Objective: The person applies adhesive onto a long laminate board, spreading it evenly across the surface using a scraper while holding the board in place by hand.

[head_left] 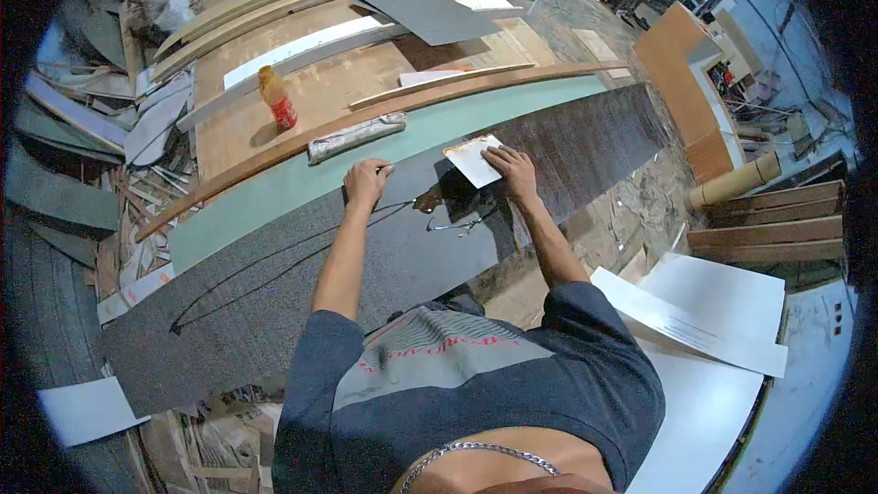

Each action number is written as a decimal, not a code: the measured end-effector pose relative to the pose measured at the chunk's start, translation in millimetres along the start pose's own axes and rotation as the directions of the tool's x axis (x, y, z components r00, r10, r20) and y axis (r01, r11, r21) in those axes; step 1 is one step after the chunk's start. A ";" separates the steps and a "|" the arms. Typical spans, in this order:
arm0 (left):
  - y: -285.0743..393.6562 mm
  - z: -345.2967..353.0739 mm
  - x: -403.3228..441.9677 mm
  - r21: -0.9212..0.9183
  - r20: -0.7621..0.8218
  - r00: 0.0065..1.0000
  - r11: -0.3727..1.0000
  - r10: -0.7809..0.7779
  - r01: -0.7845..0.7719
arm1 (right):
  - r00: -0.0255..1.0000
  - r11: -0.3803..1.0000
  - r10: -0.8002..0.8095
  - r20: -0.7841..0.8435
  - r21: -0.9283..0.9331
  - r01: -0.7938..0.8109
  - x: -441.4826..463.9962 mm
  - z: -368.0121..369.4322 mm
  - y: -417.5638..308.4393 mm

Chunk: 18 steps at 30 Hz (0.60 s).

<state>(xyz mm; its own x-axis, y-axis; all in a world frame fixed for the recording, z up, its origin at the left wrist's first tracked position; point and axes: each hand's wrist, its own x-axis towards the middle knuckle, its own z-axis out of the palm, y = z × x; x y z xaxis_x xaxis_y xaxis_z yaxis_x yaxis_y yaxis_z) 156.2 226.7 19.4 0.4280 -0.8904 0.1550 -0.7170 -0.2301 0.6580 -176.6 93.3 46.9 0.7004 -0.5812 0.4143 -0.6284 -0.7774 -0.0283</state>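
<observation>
A long dark grey board (274, 265) lies in front of me, its right part darker brown with a streaky coating (594, 142). My right hand (514, 172) grips a flat white rectangular card (474, 161) with a brownish, smeared far edge, held against the board. Beside the card is a glossy dark puddle (444, 192), and a thin dark line of liquid (265, 265) loops across the left part. Near the board's far edge, my left hand (368, 183) rests with its fingers curled closed; nothing shows in it.
A wrapped grey roll (357, 137) lies on a pale green sheet (247, 206) beyond the board. Behind it stand a yellowish bottle with a red label (277, 99) and several wood strips. White panels (704, 311) are at my right; offcuts (151, 192) pile up at left.
</observation>
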 end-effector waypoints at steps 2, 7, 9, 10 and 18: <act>0.9 0.0 -0.5 0.028 0.000 1.000 0.999 -0.019 0.019 | 0.999 0.999 -0.028 0.018 -0.021 0.029 4.8 10.1 2.0; -4.9 11.5 1.2 0.019 -0.035 0.999 1.000 -0.014 0.015 | 1.000 0.999 -0.025 -0.018 -0.024 0.025 15.4 28.6 6.6; -7.4 12.6 1.3 0.027 -0.049 0.999 1.000 0.003 -0.001 | 0.999 1.000 -0.004 -0.034 0.011 0.004 20.9 30.0 2.0; -5.6 12.1 2.3 0.035 -0.042 0.999 0.999 -0.022 0.024 | 0.999 1.000 -0.003 -0.038 0.012 0.004 22.3 29.5 1.4; -6.1 6.9 6.9 -0.035 0.036 0.996 0.996 -0.081 0.082 | 0.997 0.998 -0.042 0.062 0.053 0.039 5.8 24.2 10.5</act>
<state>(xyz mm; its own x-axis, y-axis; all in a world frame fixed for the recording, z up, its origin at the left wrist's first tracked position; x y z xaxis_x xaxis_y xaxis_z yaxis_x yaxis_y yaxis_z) 159.8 219.3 11.3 0.4644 -0.8825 0.0742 -0.6597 -0.2888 0.6939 -170.9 75.9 26.9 0.7460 -0.5617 0.3577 -0.5820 -0.8110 -0.0599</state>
